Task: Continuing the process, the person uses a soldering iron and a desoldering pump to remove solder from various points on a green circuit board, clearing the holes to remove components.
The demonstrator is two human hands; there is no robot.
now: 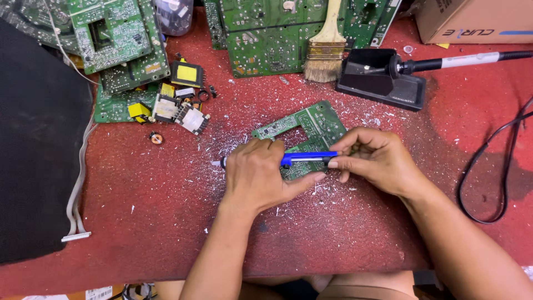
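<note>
Both hands on a blue desoldering pump [302, 159]: left hand [258, 175] wraps the tip end, right hand [375, 158] pinches the other, over a green circuit board [311, 125] on the red mat [166, 194].

A brown cardboard box [477, 21], cut off by the frame, is seen at the top right, just beyond the black soldering-iron stand [382, 78]. Blue and dark print is carried on its side.
</note>
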